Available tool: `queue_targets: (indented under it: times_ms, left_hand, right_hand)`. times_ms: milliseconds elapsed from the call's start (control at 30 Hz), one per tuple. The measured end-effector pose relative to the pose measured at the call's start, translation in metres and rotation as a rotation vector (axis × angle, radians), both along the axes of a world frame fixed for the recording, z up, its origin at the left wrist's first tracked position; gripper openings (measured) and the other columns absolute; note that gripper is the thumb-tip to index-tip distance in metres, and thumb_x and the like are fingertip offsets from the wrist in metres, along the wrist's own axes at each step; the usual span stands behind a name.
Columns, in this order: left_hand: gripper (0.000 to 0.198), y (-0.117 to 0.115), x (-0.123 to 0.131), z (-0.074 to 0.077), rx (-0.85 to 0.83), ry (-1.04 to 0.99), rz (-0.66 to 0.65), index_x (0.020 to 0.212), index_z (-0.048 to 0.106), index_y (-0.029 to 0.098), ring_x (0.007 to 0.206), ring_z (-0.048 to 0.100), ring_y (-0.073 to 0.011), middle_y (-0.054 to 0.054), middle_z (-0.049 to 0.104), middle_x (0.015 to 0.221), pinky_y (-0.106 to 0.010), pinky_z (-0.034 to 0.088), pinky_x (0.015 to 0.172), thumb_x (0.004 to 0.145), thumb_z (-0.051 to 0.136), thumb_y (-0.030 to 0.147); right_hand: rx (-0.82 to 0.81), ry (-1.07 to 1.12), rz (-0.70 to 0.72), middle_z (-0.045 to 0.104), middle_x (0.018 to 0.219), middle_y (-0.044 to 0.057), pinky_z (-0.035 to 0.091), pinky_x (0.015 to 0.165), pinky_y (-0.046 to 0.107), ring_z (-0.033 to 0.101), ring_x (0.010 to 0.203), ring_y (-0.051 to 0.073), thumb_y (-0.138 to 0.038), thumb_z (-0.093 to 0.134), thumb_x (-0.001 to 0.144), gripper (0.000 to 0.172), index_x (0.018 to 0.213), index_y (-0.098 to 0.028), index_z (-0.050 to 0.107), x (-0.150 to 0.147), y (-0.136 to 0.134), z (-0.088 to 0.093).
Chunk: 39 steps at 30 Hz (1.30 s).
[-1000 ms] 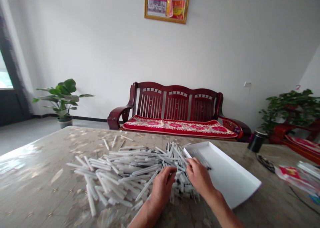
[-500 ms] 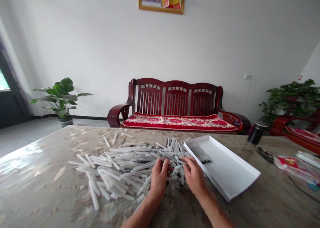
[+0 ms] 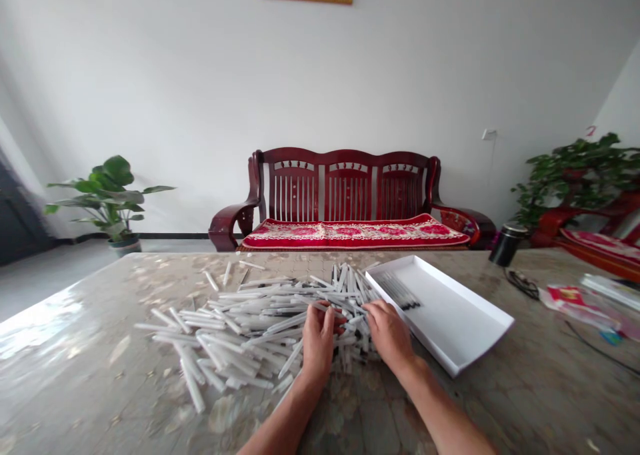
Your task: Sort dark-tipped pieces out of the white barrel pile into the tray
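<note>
A broad heap of white, slim pens, some showing dark parts, lies loose on the table. At its right part, my left hand is closed, thumb and fingers around a white pen. My right hand is beside it, thumb and fingertips pinched together over the heap's right edge; what they hold is too small to make out. A shallow white box stands right of my right hand. Inside its left end, several clear pens with black tips lie side by side.
The table has a patterned, glossy cover. On its right are a black cylinder, a dark cable and a red-and-clear plastic packet. Behind the table stands a red wooden bench, with a potted plant to the left.
The camera view has shifted slightly, so the scene appears a little higher and to the left. My hands stay at the heap's right part, with small finger movements. The pens in the box look unchanged.
</note>
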<state>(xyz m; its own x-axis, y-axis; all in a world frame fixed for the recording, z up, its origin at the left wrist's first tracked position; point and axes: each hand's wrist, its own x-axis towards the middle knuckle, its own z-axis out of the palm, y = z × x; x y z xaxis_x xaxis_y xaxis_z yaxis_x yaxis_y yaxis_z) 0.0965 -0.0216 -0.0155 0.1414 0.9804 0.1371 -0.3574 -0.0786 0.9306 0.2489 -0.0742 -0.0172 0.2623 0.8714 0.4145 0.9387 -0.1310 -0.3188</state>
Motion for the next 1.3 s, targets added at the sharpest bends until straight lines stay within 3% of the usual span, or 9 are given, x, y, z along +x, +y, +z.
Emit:
queue_targets:
  times_ms: [400, 800, 933, 1100, 1300]
  left_hand:
    - [0.024, 0.004, 0.000, -0.003, 0.058, 0.059, 0.013, 0.079, 0.057, 0.019, 0.057, 0.059, -0.0148, 0.000, 0.063, 0.065, -0.024, 0.047, 0.050, 0.080, 0.061, 0.042]
    - [0.024, 0.005, 0.000, -0.005, 0.064, 0.078, 0.033, 0.080, 0.058, 0.019, 0.060, 0.059, -0.0153, 0.000, 0.063, 0.066, -0.024, 0.047, 0.054, 0.080, 0.061, 0.043]
    - [0.027, 0.006, 0.000, -0.004, 0.074, 0.082, 0.047, 0.078, 0.058, 0.019, 0.059, 0.059, -0.0157, 0.001, 0.062, 0.063, -0.025, 0.047, 0.054, 0.078, 0.063, 0.046]
    - [0.030, 0.008, -0.001, -0.004, 0.061, 0.066, 0.053, 0.077, 0.059, 0.019, 0.059, 0.061, -0.0163, 0.001, 0.062, 0.062, -0.025, 0.048, 0.053, 0.076, 0.064, 0.049]
    - [0.032, 0.011, -0.002, -0.005, 0.020, 0.039, 0.068, 0.083, 0.060, 0.018, 0.059, 0.061, -0.0159, 0.001, 0.062, 0.064, -0.024, 0.047, 0.050, 0.075, 0.064, 0.049]
  right_hand:
    - [-0.087, -0.044, -0.061, 0.068, 0.107, 0.005, 0.043, 0.085, 0.027, 0.059, 0.104, 0.022, -0.021, 0.056, 0.091, 0.023, 0.109, -0.024, 0.070, -0.001, 0.002, 0.006]
    - [-0.093, -0.073, -0.134, 0.068, 0.101, 0.005, 0.043, 0.079, 0.028, 0.061, 0.097, 0.020, -0.022, 0.048, 0.094, 0.021, 0.099, -0.022, 0.069, -0.002, 0.001, 0.005]
    - [-0.055, -0.081, -0.144, 0.067, 0.105, 0.006, 0.042, 0.083, 0.028, 0.060, 0.100, 0.021, -0.018, 0.051, 0.091, 0.023, 0.106, -0.022, 0.068, -0.003, -0.001, 0.008]
    - [-0.035, -0.074, -0.099, 0.068, 0.103, 0.004, 0.042, 0.083, 0.027, 0.059, 0.100, 0.021, -0.022, 0.053, 0.091, 0.022, 0.102, -0.026, 0.071, -0.006, 0.005, 0.014]
    - [-0.135, -0.159, -0.021, 0.070, 0.095, 0.006, 0.041, 0.082, 0.029, 0.059, 0.099, 0.022, -0.029, 0.052, 0.093, 0.022, 0.091, -0.025, 0.074, -0.010, 0.020, 0.024]
